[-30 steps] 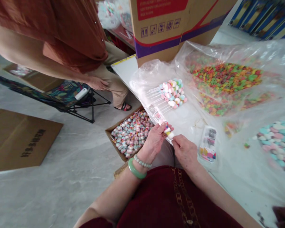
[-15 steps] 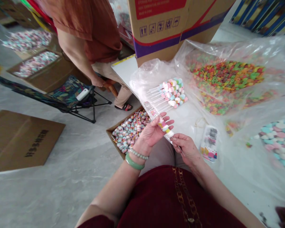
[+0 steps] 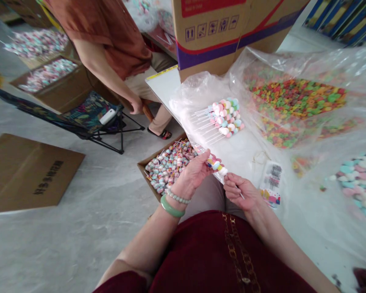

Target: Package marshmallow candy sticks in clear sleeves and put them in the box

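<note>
Between my hands is a marshmallow skewer [image 3: 216, 164] in pink, yellow, blue and white, with clear wrapping about its candy. My left hand [image 3: 198, 170] is closed round the candy end, thumb on top. The fingers of my right hand [image 3: 241, 189] are curled round the white stick, whose tip pokes out below them. Past my hands, a group of marshmallow skewers [image 3: 227, 117] lies side by side on the plastic sheet, sticks pointing left. To the right of my right hand lies a stack of printed clear bags [image 3: 271, 181].
A carton of wrapped skewers [image 3: 167, 165] stands below the table's left edge. Bagged ring candies [image 3: 299, 97] and loose marshmallows [image 3: 361, 179] lie to the right. A large cardboard box [image 3: 207, 53] stands at the back. A co-worker [image 3: 106, 44] is beside a folding chair [image 3: 91, 112].
My left fingers, spread beneath the skewer before, have closed round it. My right hand has shifted slightly right with the stick. The co-worker's arm has moved a little to the right.
</note>
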`<state>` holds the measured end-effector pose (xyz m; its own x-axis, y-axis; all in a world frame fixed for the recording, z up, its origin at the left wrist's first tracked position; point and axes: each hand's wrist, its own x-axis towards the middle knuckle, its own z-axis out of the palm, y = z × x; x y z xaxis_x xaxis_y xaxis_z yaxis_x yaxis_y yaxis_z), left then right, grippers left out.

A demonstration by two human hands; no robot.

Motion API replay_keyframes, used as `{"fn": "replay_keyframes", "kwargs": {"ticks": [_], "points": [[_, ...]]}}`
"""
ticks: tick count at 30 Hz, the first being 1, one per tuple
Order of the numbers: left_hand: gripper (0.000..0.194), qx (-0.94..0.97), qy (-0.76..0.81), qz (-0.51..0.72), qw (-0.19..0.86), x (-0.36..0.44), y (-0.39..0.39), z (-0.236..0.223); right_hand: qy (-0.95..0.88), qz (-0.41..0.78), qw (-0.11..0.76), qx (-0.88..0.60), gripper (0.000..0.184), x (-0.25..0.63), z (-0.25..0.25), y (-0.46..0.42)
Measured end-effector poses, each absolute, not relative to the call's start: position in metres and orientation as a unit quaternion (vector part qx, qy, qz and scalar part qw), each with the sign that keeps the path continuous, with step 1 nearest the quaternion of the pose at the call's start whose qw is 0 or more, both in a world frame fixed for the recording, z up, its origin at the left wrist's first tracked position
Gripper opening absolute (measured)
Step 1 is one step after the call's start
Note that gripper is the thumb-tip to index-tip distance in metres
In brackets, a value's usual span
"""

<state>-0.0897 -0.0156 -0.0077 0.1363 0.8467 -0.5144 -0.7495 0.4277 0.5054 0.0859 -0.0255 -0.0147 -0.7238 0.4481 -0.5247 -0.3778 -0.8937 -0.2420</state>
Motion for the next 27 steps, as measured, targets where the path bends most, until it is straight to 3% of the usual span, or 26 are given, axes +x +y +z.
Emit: {"fn": "replay_keyframes", "kwargs": {"ticks": [6, 14, 21, 27], "points": [[0.025, 0.065, 0.455, 0.547, 0.699, -0.077, -0.018, -0.004, -0.099, 0.892, 0.276, -0.345, 0.017, 0.075, -0.017, -0.031], [0.026, 0.031, 0.401, 0.54, 0.739, -0.057, -0.02, -0.001, -0.368, 0.685, 0.384, -0.498, 0.014, 0.054, -0.016, -0.045], [0.008, 0.047, 0.395, 0.587, 0.705, -0.067, -0.015, -0.015, -0.587, 0.447, 0.34, -0.583, 0.015, 0.063, -0.019, -0.041], [0.018, 0.089, 0.425, 0.587, 0.683, -0.066, -0.016, -0.014, -0.693, 0.314, 0.282, -0.584, 0.019, 0.067, -0.019, -0.04]]}}
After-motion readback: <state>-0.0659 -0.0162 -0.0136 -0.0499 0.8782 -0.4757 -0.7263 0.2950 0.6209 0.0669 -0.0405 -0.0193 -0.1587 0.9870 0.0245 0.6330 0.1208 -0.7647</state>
